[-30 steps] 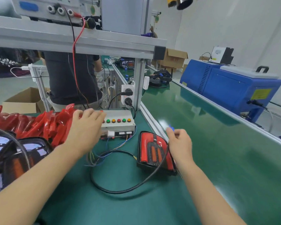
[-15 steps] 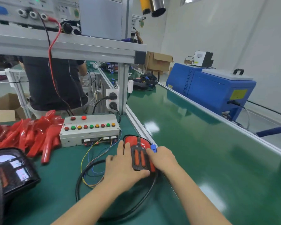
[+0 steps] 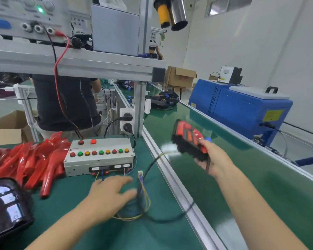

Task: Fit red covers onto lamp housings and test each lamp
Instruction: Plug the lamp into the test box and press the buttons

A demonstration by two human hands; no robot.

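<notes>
My right hand [image 3: 213,159] grips a red-covered lamp [image 3: 188,139] in a black housing and holds it in the air above the green conveyor belt [image 3: 242,177]. A black cable [image 3: 152,165] with a blurred white plug hangs from the lamp. My left hand [image 3: 112,192] hovers low over the bench with fingers spread, next to a bundle of coloured test wires [image 3: 143,192]. The grey test box [image 3: 99,156] with its row of coloured buttons sits just behind. Loose red covers [image 3: 31,159] are piled at the left.
A black lamp housing [image 3: 7,204] lies at the lower left. An aluminium rail [image 3: 170,177] divides bench from belt. Another person stands behind the frame post [image 3: 140,109]. A blue machine [image 3: 242,112] stands beyond the belt; more lamps lie far down it.
My right hand has lifted the lamp off the bench and carried it right, over the belt. My left hand has let go of the lamp and stayed low by the wires.
</notes>
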